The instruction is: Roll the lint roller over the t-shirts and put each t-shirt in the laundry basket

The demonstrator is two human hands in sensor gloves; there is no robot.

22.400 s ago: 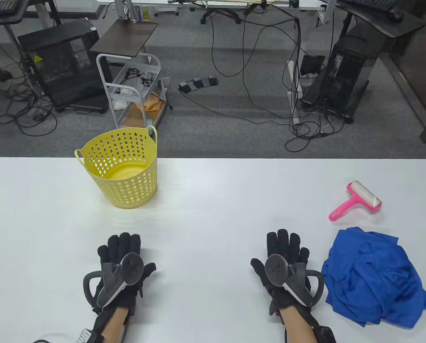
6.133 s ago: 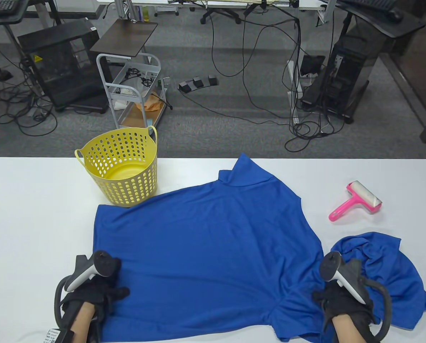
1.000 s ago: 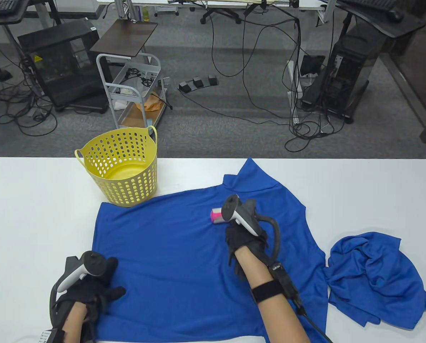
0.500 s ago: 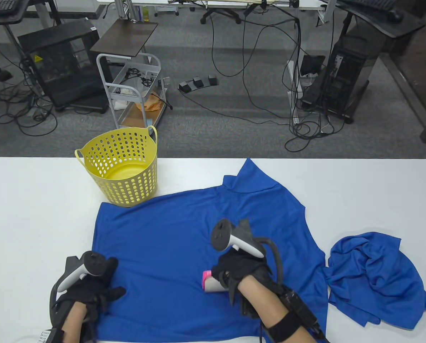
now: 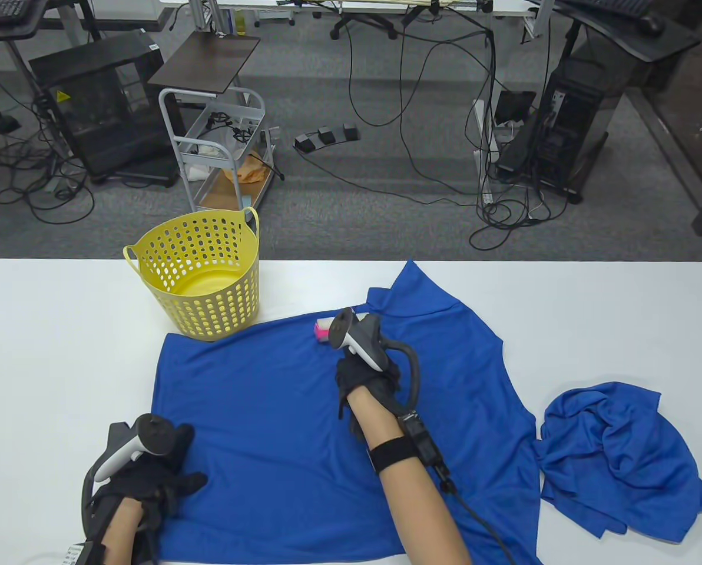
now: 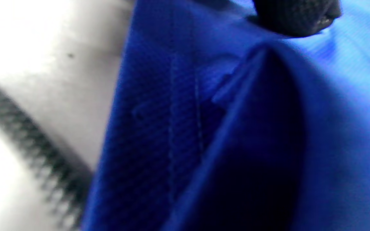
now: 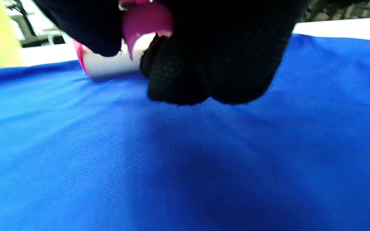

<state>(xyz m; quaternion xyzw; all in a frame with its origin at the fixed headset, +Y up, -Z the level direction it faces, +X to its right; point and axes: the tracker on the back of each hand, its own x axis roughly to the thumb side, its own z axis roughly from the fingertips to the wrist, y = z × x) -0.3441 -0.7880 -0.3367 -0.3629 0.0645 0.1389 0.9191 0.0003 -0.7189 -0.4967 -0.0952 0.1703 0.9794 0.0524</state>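
A blue t-shirt (image 5: 280,406) lies spread flat on the white table (image 5: 45,329). My right hand (image 5: 366,376) grips the pink lint roller (image 5: 323,328), whose white roll rests on the shirt near its far edge. In the right wrist view the curled fingers (image 7: 204,57) wrap the pink handle, with the roller (image 7: 111,64) touching the blue cloth (image 7: 185,160). My left hand (image 5: 151,479) presses down on the shirt's near left corner, fingers bent on the cloth. The left wrist view is filled by a fold of the shirt (image 6: 204,128) under one fingertip (image 6: 297,16). The yellow laundry basket (image 5: 201,276) stands at the far left, with no clothes in it.
A second blue t-shirt (image 5: 616,459) lies crumpled at the near right of the table. The basket touches the spread shirt's far left corner. Beyond the table's far edge are a grey cart (image 5: 221,153), cables and computer towers on the floor.
My right hand has pushed the lint roller from the shirt's near middle away to its far edge, a little leftward. The left hand has stayed on the near left corner.
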